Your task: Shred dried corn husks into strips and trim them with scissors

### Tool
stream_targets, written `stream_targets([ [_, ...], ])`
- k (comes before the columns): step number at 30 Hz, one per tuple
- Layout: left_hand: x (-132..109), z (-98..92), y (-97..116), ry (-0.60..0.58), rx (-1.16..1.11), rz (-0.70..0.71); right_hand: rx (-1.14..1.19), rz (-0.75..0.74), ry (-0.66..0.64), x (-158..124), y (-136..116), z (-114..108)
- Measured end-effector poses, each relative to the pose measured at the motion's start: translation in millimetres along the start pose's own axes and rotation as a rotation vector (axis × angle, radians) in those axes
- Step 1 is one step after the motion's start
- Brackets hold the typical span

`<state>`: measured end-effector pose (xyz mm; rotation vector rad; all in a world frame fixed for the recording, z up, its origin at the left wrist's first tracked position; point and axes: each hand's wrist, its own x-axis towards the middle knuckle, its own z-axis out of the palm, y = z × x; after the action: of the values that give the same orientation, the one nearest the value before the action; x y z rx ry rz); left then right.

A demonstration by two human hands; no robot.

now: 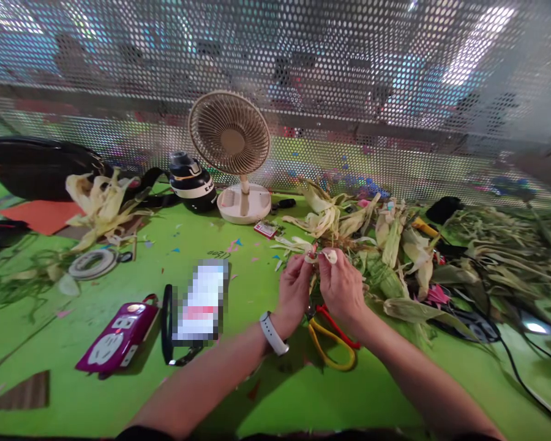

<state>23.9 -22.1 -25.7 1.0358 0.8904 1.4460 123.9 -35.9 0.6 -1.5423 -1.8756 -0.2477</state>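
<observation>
The fingers of the left hand (295, 286) and those of the right hand (343, 285) are pressed together close to each other, each set pinching at a small pale strip (332, 256) held up above the counter (252, 398); whether it is one piece or two cannot be told, as the fingertips cover much of it. A white wristband (273, 334) circles the left wrist. Beneath the hands lie scissors (332, 358) with one yellow and one red handle, their blades mostly hidden. Just right of the hands spreads a heap of husks (388, 278), green and straw-coloured, with a pink flower (438, 295) at its near edge. To the left lie a phone (203, 300), its screen blurred out, a black strap (166, 324) beside it, and a purple case (119, 339). Farther off, a pale roll (92, 264) lies near a bundle of dry husk (101, 205), and a dark bottle (193, 184) stands beside a fan (229, 133), in front of a perforated screen (312, 67).
</observation>
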Motion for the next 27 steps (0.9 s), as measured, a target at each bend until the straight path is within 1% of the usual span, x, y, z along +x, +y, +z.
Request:
stream_targets([
  [5,-5,3.3,-3,0.061,-0.046,-0.008,-0.05,-0.025,0.036,3,3,4],
  [8,-6,4.6,-7,0.055,-0.074,-0.051,0.009,0.026,-0.011,0,3,6],
  [9,-7,4.7,-8,0.044,-0.093,-0.075,0.034,0.015,-0.026,-1,3,6],
  [10,-7,4.6,-10,0.026,-0.12,-0.102,0.058,-0.03,-0.039,-2,3,6],
  [14,-8,3.5,-10,-0.046,-0.259,-0.23,0.128,-0.344,-0.074,-3,5,3],
  [16,-7,2.7,-8,-0.039,-0.289,-0.27,0.14,-0.409,-0.073,-3,7,1],
  [19,-3,1.1,-5,0.016,-0.271,-0.21,0.123,-0.445,-0.081,-3,9,-2],
  [20,-2,0.6,-4,0.033,-0.271,-0.19,0.124,-0.449,-0.087,-3,10,-2],
  [22,-1,-0.1,-3,0.038,-0.287,-0.199,0.183,-0.427,-0.098,-4,11,-1],
  [24,-2,-0.2,-1,0.011,-0.301,-0.238,0.314,-0.322,-0.059,-5,11,1],
  [27,-5,1.1,1,-0.032,-0.318,-0.268,0.469,-0.123,0.051,-6,12,6],
])
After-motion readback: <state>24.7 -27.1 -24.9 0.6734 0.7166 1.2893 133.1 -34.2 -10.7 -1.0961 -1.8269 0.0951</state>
